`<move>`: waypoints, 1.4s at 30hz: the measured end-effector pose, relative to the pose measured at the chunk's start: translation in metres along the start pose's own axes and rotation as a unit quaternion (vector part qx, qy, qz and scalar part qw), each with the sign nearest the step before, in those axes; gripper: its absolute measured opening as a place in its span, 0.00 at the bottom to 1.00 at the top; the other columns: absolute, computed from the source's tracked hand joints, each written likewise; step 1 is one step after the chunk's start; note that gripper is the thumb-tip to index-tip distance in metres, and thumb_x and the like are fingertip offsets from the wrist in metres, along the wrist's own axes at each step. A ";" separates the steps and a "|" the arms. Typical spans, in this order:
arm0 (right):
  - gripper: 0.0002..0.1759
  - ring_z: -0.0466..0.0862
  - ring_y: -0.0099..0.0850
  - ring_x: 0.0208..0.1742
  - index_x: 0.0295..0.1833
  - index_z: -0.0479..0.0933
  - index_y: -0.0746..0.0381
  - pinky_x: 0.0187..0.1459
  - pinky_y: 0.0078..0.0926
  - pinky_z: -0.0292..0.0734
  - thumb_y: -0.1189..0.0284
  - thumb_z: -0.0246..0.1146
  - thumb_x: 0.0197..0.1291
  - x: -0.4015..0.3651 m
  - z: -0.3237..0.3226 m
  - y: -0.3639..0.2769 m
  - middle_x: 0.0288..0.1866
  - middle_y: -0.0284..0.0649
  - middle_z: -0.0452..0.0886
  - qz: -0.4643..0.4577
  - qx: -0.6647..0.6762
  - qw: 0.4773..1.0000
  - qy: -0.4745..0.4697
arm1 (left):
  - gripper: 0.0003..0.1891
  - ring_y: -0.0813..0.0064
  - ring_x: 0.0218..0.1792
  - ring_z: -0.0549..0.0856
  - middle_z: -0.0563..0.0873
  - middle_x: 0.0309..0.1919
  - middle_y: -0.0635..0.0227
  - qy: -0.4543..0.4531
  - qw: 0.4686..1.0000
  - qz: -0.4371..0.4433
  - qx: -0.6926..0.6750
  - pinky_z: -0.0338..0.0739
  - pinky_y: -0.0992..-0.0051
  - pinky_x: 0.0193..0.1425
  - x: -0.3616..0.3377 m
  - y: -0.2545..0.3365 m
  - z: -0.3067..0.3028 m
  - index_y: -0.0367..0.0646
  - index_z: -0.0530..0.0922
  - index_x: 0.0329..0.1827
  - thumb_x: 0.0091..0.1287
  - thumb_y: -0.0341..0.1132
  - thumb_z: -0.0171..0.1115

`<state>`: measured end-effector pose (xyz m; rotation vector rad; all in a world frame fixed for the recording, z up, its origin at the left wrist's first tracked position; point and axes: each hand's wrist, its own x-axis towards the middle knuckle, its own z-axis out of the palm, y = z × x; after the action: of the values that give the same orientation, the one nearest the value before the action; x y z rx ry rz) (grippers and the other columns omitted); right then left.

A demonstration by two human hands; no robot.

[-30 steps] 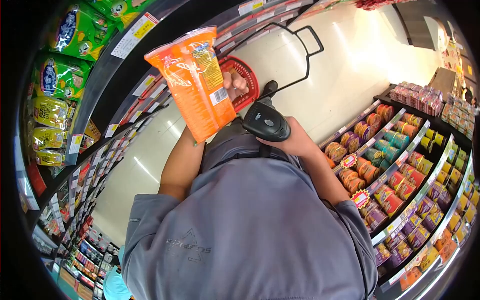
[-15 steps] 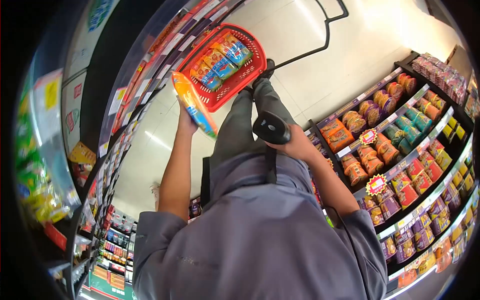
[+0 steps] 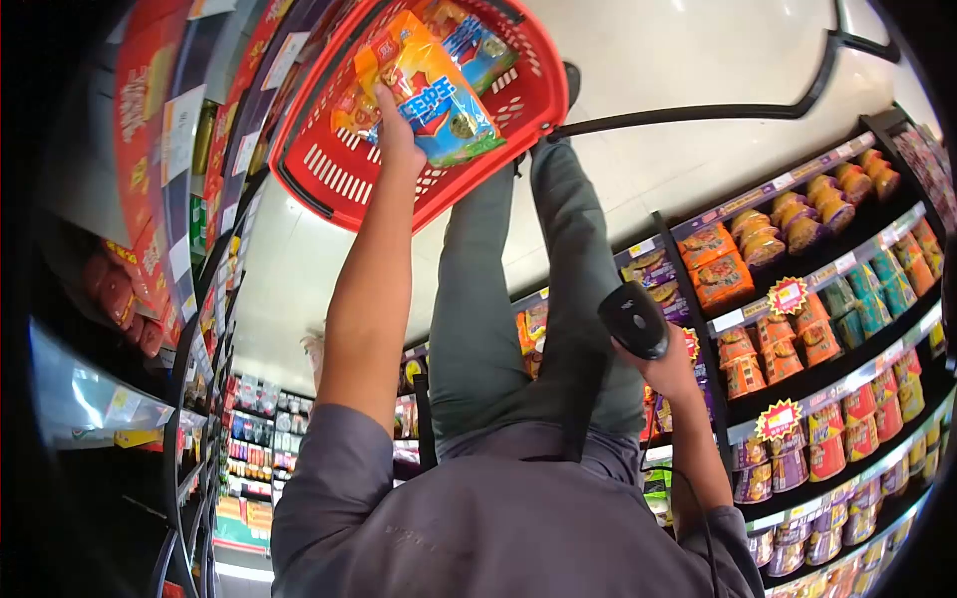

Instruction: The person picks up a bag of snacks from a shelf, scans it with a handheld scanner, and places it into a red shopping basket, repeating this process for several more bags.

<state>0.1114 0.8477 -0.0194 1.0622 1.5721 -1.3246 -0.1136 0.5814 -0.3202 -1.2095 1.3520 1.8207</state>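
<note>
An orange and blue snack bag is held in my left hand, over the inside of a red basket. My thumb lies on the bag's face; the other fingers are hidden. Behind it, another similar bag lies in the basket. On the right, my right hand is closed round the handle of a black handheld scanner, in front of my right thigh.
Shelves of cup noodles stand on the right. More shelving curves along the left, near my left arm. A black handle bar runs from the basket over the pale floor.
My left hand has carried the bag up and right, from beside the basket to over its inside. The basket appears larger and closer. My right hand with the scanner has shifted right and down.
</note>
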 end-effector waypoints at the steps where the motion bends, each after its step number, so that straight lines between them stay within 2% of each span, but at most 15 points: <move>1: 0.17 0.83 0.23 0.41 0.46 0.78 0.67 0.45 0.25 0.76 0.78 0.71 0.48 0.006 0.000 0.005 0.39 0.39 0.85 0.003 0.003 1.000 -0.009 | 0.36 0.63 0.56 0.80 0.77 0.59 0.62 0.019 1.000 -0.001 -0.001 0.74 0.60 0.63 0.006 -0.003 -0.007 0.45 0.66 0.67 0.68 0.65 0.44; 5: 0.16 0.83 0.23 0.40 0.45 0.78 0.67 0.43 0.25 0.76 0.78 0.70 0.48 0.027 0.003 0.019 0.38 0.40 0.85 0.002 -0.046 0.999 -0.025 | 0.38 0.64 0.49 0.83 0.80 0.53 0.59 0.073 0.997 0.029 -0.022 0.79 0.63 0.56 0.029 -0.013 -0.070 0.38 0.68 0.64 0.66 0.65 0.50; 7: 0.21 0.87 0.37 0.41 0.46 0.79 0.67 0.43 0.31 0.78 0.76 0.73 0.42 0.034 0.005 0.021 0.37 0.47 0.86 0.012 -0.051 0.998 -0.020 | 0.39 0.64 0.49 0.83 0.80 0.54 0.59 0.106 0.994 0.011 -0.026 0.79 0.63 0.55 0.046 -0.016 -0.112 0.38 0.68 0.65 0.66 0.66 0.50; 10: 0.21 0.87 0.40 0.41 0.46 0.79 0.68 0.43 0.31 0.78 0.76 0.72 0.42 0.044 0.006 0.025 0.37 0.48 0.85 0.003 -0.069 0.998 -0.012 | 0.39 0.65 0.56 0.80 0.77 0.59 0.61 0.147 0.987 -0.005 0.072 0.77 0.64 0.59 0.053 -0.023 -0.140 0.39 0.64 0.68 0.69 0.65 0.44; 14: 0.19 0.87 0.42 0.41 0.44 0.78 0.68 0.43 0.31 0.78 0.77 0.71 0.43 0.035 0.003 0.017 0.36 0.49 0.85 -0.019 -0.100 0.995 -0.010 | 0.35 0.50 0.54 0.79 0.77 0.57 0.44 0.250 0.869 0.021 0.426 0.71 0.60 0.59 0.069 -0.039 -0.160 0.27 0.70 0.59 0.71 0.58 0.44; 17: 0.17 0.87 0.42 0.40 0.42 0.79 0.68 0.41 0.32 0.78 0.78 0.71 0.43 0.016 0.002 -0.002 0.35 0.49 0.85 -0.047 -0.095 0.994 0.007 | 0.34 0.46 0.56 0.77 0.76 0.57 0.42 0.307 0.788 0.107 0.523 0.69 0.57 0.59 0.043 -0.042 -0.142 0.29 0.70 0.59 0.70 0.58 0.44; 19: 0.16 0.87 0.42 0.38 0.41 0.79 0.67 0.40 0.32 0.78 0.76 0.71 0.43 -0.001 0.003 -0.006 0.33 0.49 0.85 -0.062 -0.090 0.994 0.030 | 0.32 0.48 0.59 0.74 0.75 0.58 0.45 0.194 0.841 0.110 0.492 0.68 0.59 0.61 -0.030 -0.007 -0.094 0.35 0.70 0.60 0.71 0.57 0.42; 21: 0.17 0.87 0.43 0.37 0.40 0.80 0.66 0.40 0.32 0.78 0.74 0.72 0.42 -0.018 0.003 -0.007 0.33 0.51 0.84 -0.072 -0.102 0.991 0.045 | 0.28 0.50 0.60 0.74 0.76 0.58 0.49 0.040 0.799 0.178 0.572 0.67 0.60 0.62 -0.037 -0.025 -0.131 0.39 0.70 0.62 0.73 0.54 0.41; 22: 0.17 0.86 0.30 0.38 0.43 0.80 0.66 0.42 0.30 0.78 0.70 0.73 0.48 -0.028 0.002 -0.006 0.35 0.45 0.85 -0.089 -0.154 0.983 0.053 | 0.26 0.52 0.59 0.74 0.76 0.59 0.53 0.015 0.816 0.168 0.553 0.67 0.61 0.62 -0.078 -0.007 -0.105 0.41 0.68 0.64 0.74 0.52 0.41; 24: 0.18 0.86 0.34 0.38 0.42 0.81 0.65 0.42 0.32 0.78 0.67 0.73 0.47 -0.048 -0.001 -0.010 0.34 0.46 0.85 -0.112 -0.167 0.976 0.088 | 0.19 0.78 0.31 0.77 0.80 0.33 0.69 -0.036 0.900 0.088 0.425 0.72 0.74 0.35 -0.121 0.004 -0.090 0.43 0.76 0.49 0.73 0.49 0.46; 25: 0.19 0.87 0.38 0.38 0.41 0.81 0.64 0.42 0.34 0.78 0.65 0.74 0.45 -0.057 -0.003 -0.012 0.34 0.48 0.85 -0.113 -0.183 0.971 0.103 | 0.18 0.83 0.26 0.74 0.79 0.29 0.74 -0.067 0.874 0.094 0.472 0.69 0.79 0.28 -0.135 0.011 -0.088 0.44 0.76 0.43 0.73 0.49 0.47; 27: 0.20 0.85 0.45 0.38 0.39 0.82 0.64 0.42 0.36 0.78 0.61 0.74 0.43 -0.069 -0.010 -0.012 0.33 0.51 0.84 -0.085 -0.191 0.968 0.137 | 0.18 0.81 0.30 0.78 0.81 0.31 0.72 -0.129 0.899 -0.022 0.417 0.73 0.78 0.33 -0.189 0.047 -0.061 0.42 0.77 0.45 0.73 0.48 0.50; 29: 0.21 0.85 0.48 0.39 0.37 0.82 0.64 0.42 0.37 0.78 0.60 0.74 0.42 -0.089 -0.024 -0.028 0.33 0.52 0.84 -0.089 -0.171 0.966 0.173 | 0.19 0.81 0.29 0.81 0.83 0.32 0.69 -0.156 0.913 -0.005 0.376 0.74 0.81 0.33 -0.215 0.065 -0.049 0.38 0.78 0.48 0.71 0.48 0.54; 35: 0.24 0.86 0.44 0.37 0.34 0.82 0.66 0.41 0.39 0.79 0.55 0.73 0.41 -0.078 -0.060 -0.010 0.29 0.51 0.84 -0.023 -0.174 0.939 0.294 | 0.16 0.80 0.32 0.81 0.83 0.32 0.70 -0.218 0.884 0.129 0.393 0.76 0.80 0.39 -0.255 0.151 0.020 0.36 0.77 0.48 0.72 0.42 0.55; 42: 0.20 0.82 0.30 0.20 0.25 0.80 0.66 0.28 0.29 0.78 0.58 0.73 0.42 -0.024 -0.109 -0.019 0.20 0.40 0.81 -0.047 -0.105 0.961 0.250 | 0.17 0.81 0.38 0.82 0.85 0.39 0.68 -0.261 0.875 0.285 0.292 0.75 0.80 0.44 -0.318 0.261 0.184 0.38 0.77 0.52 0.72 0.43 0.55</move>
<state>0.0945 0.9514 0.0232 1.2615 2.1044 -0.9591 -0.2554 0.6906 0.0935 0.0218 1.8311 1.7003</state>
